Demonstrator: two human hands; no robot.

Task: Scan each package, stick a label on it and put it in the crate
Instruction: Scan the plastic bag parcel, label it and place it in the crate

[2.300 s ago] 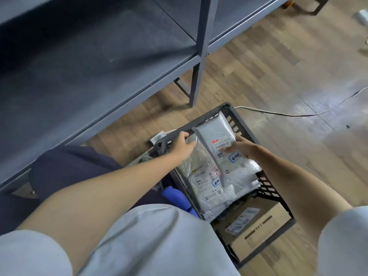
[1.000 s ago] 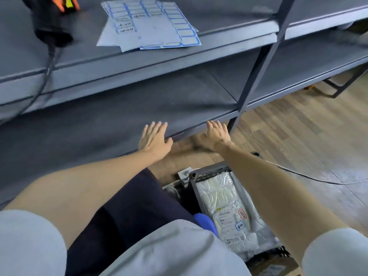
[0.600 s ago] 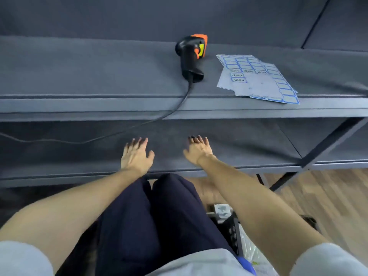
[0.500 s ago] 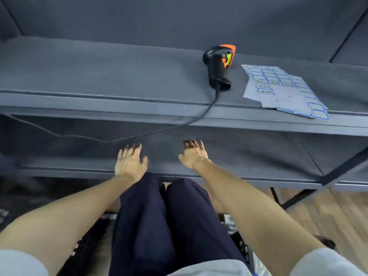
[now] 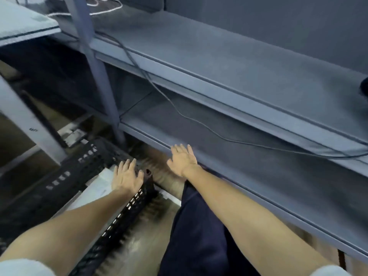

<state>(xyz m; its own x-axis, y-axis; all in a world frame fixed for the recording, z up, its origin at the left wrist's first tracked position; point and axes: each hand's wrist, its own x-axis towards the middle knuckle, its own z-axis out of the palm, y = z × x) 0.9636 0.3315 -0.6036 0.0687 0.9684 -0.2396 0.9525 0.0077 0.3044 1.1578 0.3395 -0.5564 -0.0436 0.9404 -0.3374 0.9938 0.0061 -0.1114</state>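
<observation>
From the head view, your left hand (image 5: 127, 177) hovered with fingers spread, holding nothing, over the black crate (image 5: 83, 172) at eight o'clock. Your right hand (image 5: 182, 160), equally empty, fingers straight, reached toward the lower shelf (image 5: 258, 166). A pale package (image 5: 93, 191) lay inside the crate.

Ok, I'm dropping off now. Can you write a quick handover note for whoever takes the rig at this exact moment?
Left hand: open, holds nothing, fingers spread over the near corner of the black crate on the person's left.
Right hand: open, holds nothing, at the front edge of the lower shelf.
A white package lies in that crate, partly under the left forearm; the view is blurred, so I cannot tell whether it carries a label.
A cable runs along the shelves to a dark thing at the right edge, perhaps the scanner.
Done: nothing in hand. Left: pick up a package, scan, label, crate.
</observation>
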